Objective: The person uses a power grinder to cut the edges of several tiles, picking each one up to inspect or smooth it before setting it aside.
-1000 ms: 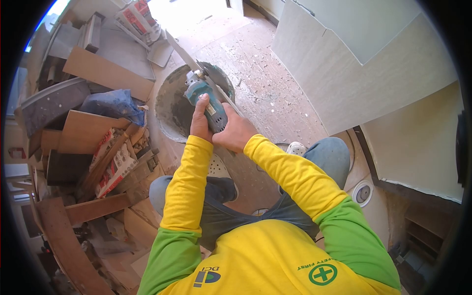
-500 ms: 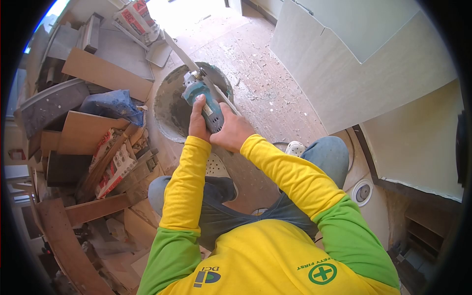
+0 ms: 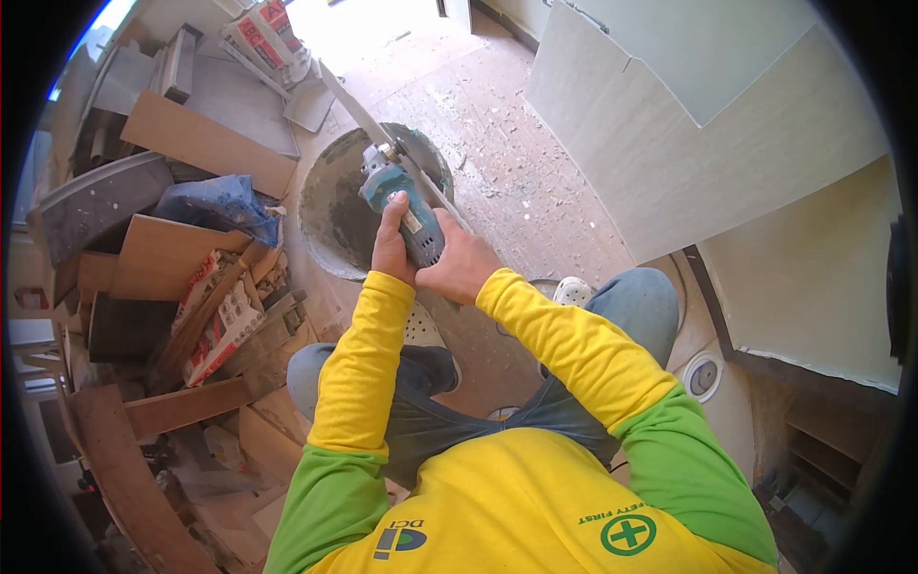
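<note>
A teal angle grinder (image 3: 405,212) is held in front of me, its head pointing away over a large round mortar-stained bucket (image 3: 320,225). My left hand (image 3: 390,241) wraps the grinder's left side, thumb along the body. Around the rear of the housing closes my right hand (image 3: 461,262), its hidden fingers near the close end of a long pale strip (image 3: 352,105). That strip slants across the bucket's top, and the grinder's disc sits edge-on right at it, mostly hidden by the tool's head.
Wood boards (image 3: 206,143), a blue plastic bag (image 3: 220,203) and scraps pile up on the left. A cement bag (image 3: 268,43) stands at the far left. White chips litter the floor (image 3: 507,143). Large pale panels (image 3: 660,143) lean on the right, beside a round white fitting (image 3: 703,375).
The grinder and both hands have shifted slightly to the right and towards me along the strip. The strip and bucket look nearly unmoved.
</note>
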A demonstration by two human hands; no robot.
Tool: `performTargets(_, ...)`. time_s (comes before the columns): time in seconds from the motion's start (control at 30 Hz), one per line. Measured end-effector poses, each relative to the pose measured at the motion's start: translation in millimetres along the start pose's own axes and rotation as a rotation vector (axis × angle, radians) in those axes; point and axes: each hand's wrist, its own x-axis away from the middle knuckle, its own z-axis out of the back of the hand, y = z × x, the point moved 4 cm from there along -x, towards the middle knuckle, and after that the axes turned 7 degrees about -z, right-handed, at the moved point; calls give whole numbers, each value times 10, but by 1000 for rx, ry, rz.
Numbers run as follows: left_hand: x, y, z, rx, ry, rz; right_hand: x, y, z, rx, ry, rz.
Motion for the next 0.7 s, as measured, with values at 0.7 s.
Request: performTargets(0.7,-23,-78,142,-46,-19,-8,76,35,-18,-5,-6,-42)
